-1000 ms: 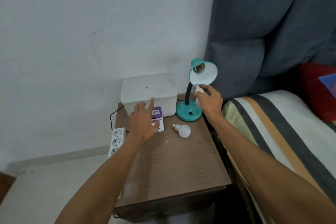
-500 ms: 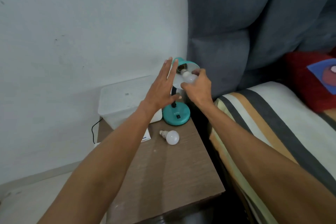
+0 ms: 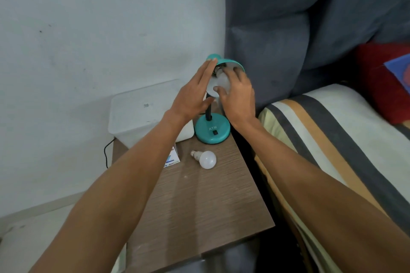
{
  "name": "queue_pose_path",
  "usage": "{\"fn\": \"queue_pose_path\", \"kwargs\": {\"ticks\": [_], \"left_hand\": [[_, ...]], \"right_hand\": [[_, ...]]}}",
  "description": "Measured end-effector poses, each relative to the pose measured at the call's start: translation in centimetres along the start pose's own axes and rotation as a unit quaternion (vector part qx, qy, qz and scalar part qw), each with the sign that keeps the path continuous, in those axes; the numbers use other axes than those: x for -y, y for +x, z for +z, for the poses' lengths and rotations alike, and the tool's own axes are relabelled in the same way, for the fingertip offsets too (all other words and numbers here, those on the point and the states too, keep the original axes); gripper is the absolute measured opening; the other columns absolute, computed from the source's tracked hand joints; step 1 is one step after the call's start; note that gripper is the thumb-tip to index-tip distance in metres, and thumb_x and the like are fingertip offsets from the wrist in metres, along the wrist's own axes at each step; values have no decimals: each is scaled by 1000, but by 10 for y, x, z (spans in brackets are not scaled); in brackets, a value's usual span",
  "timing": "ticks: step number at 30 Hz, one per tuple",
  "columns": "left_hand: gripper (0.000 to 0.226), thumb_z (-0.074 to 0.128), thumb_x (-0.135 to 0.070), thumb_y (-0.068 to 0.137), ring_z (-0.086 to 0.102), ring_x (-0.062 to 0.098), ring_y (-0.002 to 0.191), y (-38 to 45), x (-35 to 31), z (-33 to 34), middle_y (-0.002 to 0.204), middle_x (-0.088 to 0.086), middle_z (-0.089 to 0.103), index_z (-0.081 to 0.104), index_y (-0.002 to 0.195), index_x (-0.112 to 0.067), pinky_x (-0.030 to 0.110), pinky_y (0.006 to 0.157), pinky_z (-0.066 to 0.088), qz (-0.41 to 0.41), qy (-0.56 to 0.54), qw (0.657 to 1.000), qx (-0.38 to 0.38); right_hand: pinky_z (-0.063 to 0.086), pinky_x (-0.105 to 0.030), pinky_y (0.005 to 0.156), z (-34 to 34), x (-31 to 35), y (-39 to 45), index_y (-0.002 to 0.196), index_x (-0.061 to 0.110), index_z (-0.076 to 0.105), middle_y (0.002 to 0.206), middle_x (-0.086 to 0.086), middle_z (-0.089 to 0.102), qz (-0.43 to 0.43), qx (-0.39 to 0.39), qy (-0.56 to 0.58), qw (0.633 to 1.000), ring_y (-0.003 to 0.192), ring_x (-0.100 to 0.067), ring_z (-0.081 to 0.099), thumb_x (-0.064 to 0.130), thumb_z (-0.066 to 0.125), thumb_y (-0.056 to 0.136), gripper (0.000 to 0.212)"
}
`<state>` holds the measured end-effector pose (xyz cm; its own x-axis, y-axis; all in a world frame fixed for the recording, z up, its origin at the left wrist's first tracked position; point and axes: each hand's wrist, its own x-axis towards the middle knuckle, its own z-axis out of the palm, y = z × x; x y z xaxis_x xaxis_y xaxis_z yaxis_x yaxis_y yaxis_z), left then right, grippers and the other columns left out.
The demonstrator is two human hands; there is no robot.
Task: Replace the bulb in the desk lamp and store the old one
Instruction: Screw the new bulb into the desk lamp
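The right hand (image 3: 238, 93) wraps its fingers around a white bulb (image 3: 221, 81) whose screw base sits at the socket inside the teal lamp shade (image 3: 233, 63), just above the hand. The left hand (image 3: 195, 95) is flat with fingers together, its fingertips against the shade's left edge. Below both hands, a second bulb (image 3: 205, 159) lies on the wooden bedside table (image 3: 199, 201), near the lamp base (image 3: 212, 132).
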<state>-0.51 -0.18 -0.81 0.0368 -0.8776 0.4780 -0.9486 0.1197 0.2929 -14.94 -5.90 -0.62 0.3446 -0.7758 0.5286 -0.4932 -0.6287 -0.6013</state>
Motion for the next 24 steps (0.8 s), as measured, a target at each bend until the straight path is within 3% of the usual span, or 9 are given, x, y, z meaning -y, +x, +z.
{"fn": "queue_pose_path", "kwargs": {"ticks": [6, 11, 14, 18, 22, 24], "left_hand": [[99, 80, -8, 83, 40, 31, 148, 0, -1, -3, 168, 12, 26, 19, 162, -11, 40, 104, 53, -14, 1, 1000, 12], [96, 79, -8, 85, 46, 34, 143, -2, -1, -2, 167, 12, 27, 20, 161, -12, 46, 99, 57, -24, -7, 1000, 12], [95, 79, -8, 85, 54, 37, 134, -1, -2, -3, 167, 13, 28, 21, 161, -12, 48, 94, 59, -22, -4, 1000, 15], [98, 79, -4, 83, 57, 40, 129, 0, -5, -4, 167, 12, 27, 20, 160, -13, 50, 91, 60, -24, -4, 1000, 15], [93, 79, -8, 87, 55, 39, 133, -2, -8, -6, 167, 12, 28, 22, 161, -12, 47, 97, 58, -26, -9, 999, 16], [94, 79, -9, 87, 56, 39, 132, -2, -7, -8, 167, 11, 28, 22, 161, -12, 47, 98, 57, -25, -10, 999, 21]], "right_hand": [[53, -46, 95, 0, 6, -4, 145, 10, 44, 143, -22, 40, -46, 19, -46, 998, 127, -38, 49, 2, 72, 80, 72], [51, -41, 88, -5, 12, 2, 140, 14, 46, 125, -16, 63, 92, 4, 52, 994, 108, -36, 64, 40, 66, 92, 59], [51, -39, 90, -7, 14, 0, 136, 17, 50, 124, -12, 64, 80, 0, 73, 994, 108, -33, 64, 36, 68, 91, 52], [49, -41, 93, -5, 16, -1, 138, 15, 49, 132, -12, 51, 91, 23, 48, 994, 109, -34, 61, 23, 74, 87, 57], [50, -38, 85, -8, 17, 0, 133, 11, 50, 117, -15, 66, 168, 9, 90, 982, 105, -35, 65, 45, 59, 95, 52], [50, -38, 88, -9, 17, -1, 138, 16, 48, 120, -15, 65, 139, -3, 77, 987, 107, -33, 64, 44, 57, 97, 51]]}}
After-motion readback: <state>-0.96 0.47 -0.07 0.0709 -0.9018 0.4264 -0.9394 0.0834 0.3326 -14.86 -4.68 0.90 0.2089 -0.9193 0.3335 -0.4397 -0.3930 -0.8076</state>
